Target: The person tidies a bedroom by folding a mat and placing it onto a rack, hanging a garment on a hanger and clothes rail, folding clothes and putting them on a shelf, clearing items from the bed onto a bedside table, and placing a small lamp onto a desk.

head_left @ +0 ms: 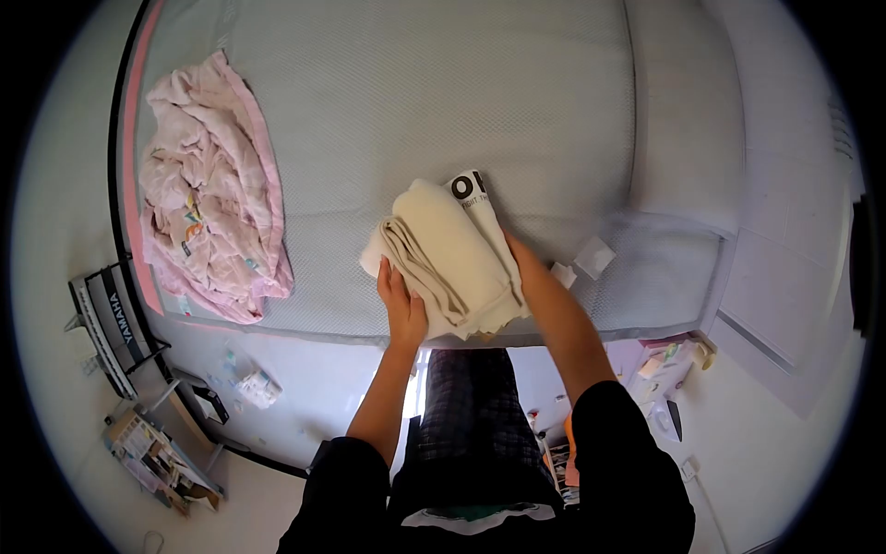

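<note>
Head view: the left hand [404, 309] is gripping the near-left side of a folded cloth [448, 245], fingers pressing along its edge; the right hand [526, 268] is holding the opposite side, its fingers hiding behind the layers; the folded cloth is sitting between both hands, over the near part of the bed [415, 102]; it is looking light, soft and hardly fragile, its loose layers probably needing support from both sides; a pink blanket [208, 198] is lying well left of the left hand; white scraps [595, 257] are lying just right of the right hand, slightly crowding that side.
</note>
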A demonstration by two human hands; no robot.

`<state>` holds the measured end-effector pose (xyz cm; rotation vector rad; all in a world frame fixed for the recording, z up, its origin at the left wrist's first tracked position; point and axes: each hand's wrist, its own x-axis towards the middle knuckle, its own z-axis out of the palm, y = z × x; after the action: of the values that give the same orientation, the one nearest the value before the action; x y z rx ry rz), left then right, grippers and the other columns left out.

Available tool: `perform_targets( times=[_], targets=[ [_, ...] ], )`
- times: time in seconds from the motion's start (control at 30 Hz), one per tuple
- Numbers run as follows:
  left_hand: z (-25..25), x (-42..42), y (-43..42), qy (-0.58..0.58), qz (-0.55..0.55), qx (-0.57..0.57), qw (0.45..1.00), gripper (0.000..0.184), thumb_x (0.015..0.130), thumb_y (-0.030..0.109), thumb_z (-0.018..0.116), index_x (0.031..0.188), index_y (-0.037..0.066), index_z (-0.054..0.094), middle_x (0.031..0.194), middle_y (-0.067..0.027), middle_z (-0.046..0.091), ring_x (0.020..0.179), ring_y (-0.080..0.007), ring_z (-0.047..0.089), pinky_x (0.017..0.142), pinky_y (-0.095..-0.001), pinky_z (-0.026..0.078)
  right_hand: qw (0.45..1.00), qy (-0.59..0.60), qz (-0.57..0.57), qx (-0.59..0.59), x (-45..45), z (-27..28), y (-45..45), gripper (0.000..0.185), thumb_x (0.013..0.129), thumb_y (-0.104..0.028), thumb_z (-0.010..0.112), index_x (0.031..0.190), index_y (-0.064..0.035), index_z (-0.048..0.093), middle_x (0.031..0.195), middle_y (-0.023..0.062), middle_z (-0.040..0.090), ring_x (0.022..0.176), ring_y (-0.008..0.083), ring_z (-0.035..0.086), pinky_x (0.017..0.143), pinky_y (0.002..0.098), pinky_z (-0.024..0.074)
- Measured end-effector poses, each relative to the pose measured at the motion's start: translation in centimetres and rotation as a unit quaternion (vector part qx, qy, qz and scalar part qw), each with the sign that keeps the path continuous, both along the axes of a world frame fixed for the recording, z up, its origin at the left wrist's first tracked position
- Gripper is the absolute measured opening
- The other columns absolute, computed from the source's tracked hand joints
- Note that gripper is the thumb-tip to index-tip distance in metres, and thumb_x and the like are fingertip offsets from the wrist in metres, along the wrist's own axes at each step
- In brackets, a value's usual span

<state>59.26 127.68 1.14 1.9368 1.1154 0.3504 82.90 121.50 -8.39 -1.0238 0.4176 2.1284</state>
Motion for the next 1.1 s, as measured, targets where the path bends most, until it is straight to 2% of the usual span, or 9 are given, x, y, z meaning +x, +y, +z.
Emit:
perform_targets(
  times=[0.13,0.23,0.37,0.43,0.47,0.6,0.67,0.9,1.1],
  targets=[
    [-0.9,-1.8,1.2,-0.066,0.035,-0.038,0.996,0.054,0.089,0.027,0.029,0.132,-0.005,0.025,0.140,-0.0223,0.017,0.129,-0.0349,0.012,0.105,-0.0432,0.011,0.998,-0.014,-0.063,-0.002,-5.0,-0.3,0.4,0.057,0.086,-0.046,0.044,0.126,-0.0053,0.040,0.126,0.0102,0.045,0.110,0.0205,0.044,0.094,0.0308,0.0327],
    [-0.1,-2.4,1.3,-0.089,0.050,-0.059,0.993,0.054,0.090,0.029,0.029,0.132,-0.005,0.025,0.140,-0.0227,0.016,0.129,-0.0344,0.013,0.105,-0.0428,0.011,0.993,-0.047,-0.109,-0.015,-7.6,0.3,-1.0,0.057,0.086,-0.045,0.044,0.126,-0.0052,0.041,0.125,0.0102,0.045,0.110,0.0206,0.044,0.093,0.0309,0.0329],
    [4.6,-1.9,1.6,-0.085,0.092,-0.099,0.987,0.055,0.088,0.028,0.033,0.132,-0.005,0.026,0.140,-0.0231,0.015,0.129,-0.0363,0.013,0.105,-0.0439,0.010,0.982,-0.086,-0.165,-0.023,-10.0,2.5,-3.3,0.056,0.086,-0.045,0.044,0.125,-0.0051,0.041,0.125,0.0103,0.045,0.109,0.0208,0.045,0.093,0.0311,0.0333],
    [8.6,-1.9,1.9,-0.051,-0.048,0.089,0.994,0.057,0.085,0.027,0.040,0.130,-0.005,0.028,0.140,-0.0241,0.015,0.129,-0.0393,0.012,0.105,-0.0460,0.010,0.976,-0.105,-0.191,-0.026,-11.1,4.4,-5.1,0.056,0.086,-0.045,0.044,0.125,-0.0051,0.041,0.124,0.0103,0.046,0.109,0.0209,0.045,0.093,0.0311,0.0334],
    [10.7,-1.7,1.9,-0.059,-0.078,0.116,0.988,0.059,0.081,0.025,0.047,0.130,-0.002,0.031,0.140,-0.0234,0.016,0.129,-0.0420,0.013,0.103,-0.0516,0.011,0.972,-0.115,-0.204,-0.026,-11.6,5.6,-6.0,0.056,0.086,-0.045,0.044,0.125,-0.0050,0.041,0.124,0.0104,0.046,0.109,0.0210,0.045,0.093,0.0312,0.0335],
    [20.6,0.9,-0.4,0.049,-0.188,0.125,0.973,0.056,0.079,0.028,0.050,0.130,0.007,0.037,0.139,-0.0205,0.021,0.127,-0.0427,0.018,0.096,-0.0619,0.015,0.951,-0.147,-0.270,-0.022,-13.2,12.0,-11.0,0.055,0.086,-0.045,0.044,0.124,-0.0049,0.042,0.123,0.0104,0.046,0.108,0.0212,0.045,0.092,0.0314,0.0339],
    [25.2,2.5,-2.8,0.060,-0.257,0.135,0.955,0.057,0.079,0.029,0.051,0.130,0.006,0.036,0.140,-0.0198,0.020,0.127,-0.0421,0.018,0.098,-0.0601,0.015,0.932,-0.167,-0.320,-0.021,-13.9,15.7,-14.3,0.055,0.086,-0.045,0.044,0.124,-0.0049,0.042,0.123,0.0105,0.047,0.108,0.0213,0.046,0.092,0.0314,0.0340],
    [32.4,5.3,-19.6,-0.026,-0.524,0.183,0.832,0.058,0.082,0.037,0.050,0.132,0.012,0.035,0.140,-0.0171,0.022,0.127,-0.0393,0.021,0.093,-0.0640,0.019,0.795,-0.239,-0.558,-0.018,-19.7,27.7,-29.9,0.054,0.086,-0.044,0.044,0.123,-0.0047,0.043,0.122,0.0106,0.048,0.107,0.0216,0.046,0.091,0.0317,0.0346],
    [39.0,1.5,-39.6,-0.092,-0.732,0.169,0.653,0.057,0.081,0.032,0.051,0.131,0.010,0.036,0.140,-0.0168,0.021,0.128,-0.0382,0.018,0.096,-0.0615,0.018,0.594,-0.268,-0.755,-0.067,-32.1,34.2,-46.4,0.053,0.086,-0.044,0.044,0.121,-0.0046,0.044,0.121,0.0107,0.048,0.106,0.0219,0.047,0.091,0.0320,0.0352]
  ],
)
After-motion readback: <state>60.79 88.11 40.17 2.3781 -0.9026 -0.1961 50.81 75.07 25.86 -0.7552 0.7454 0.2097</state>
